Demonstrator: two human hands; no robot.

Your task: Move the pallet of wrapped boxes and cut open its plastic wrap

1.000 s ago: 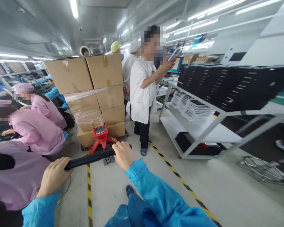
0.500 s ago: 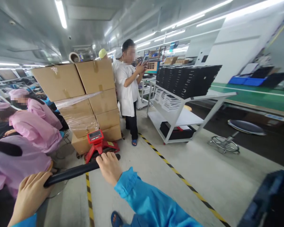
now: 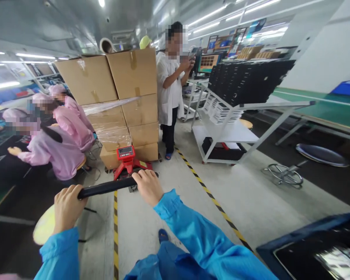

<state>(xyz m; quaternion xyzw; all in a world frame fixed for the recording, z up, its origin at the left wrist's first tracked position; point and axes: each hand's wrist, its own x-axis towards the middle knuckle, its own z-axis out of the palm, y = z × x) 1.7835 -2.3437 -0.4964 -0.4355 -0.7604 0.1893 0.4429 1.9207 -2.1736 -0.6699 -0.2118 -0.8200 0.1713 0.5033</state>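
My left hand (image 3: pixel 66 207) and my right hand (image 3: pixel 147 186) are both wrapped round the black handle bar (image 3: pixel 106 188) of a red pallet jack (image 3: pixel 127 162) with a small display on top. The jack carries a tall stack of brown cardboard boxes (image 3: pixel 121 103), partly bound in clear film. Blue sleeves cover both my arms.
Several seated people in pink coats (image 3: pixel 56 146) work at the left. A person in white (image 3: pixel 170 87) stands right of the boxes, holding a device. A white rack (image 3: pixel 236 116) of black trays, a round stool (image 3: pixel 321 155), a yellow-black floor line (image 3: pixel 210 196) and a blue bin (image 3: pixel 317 249) lie right.
The view has swung back left and the jack with its boxes has come along the aisle. The people in pink sit farther from me now. Both hands stay on the handle.
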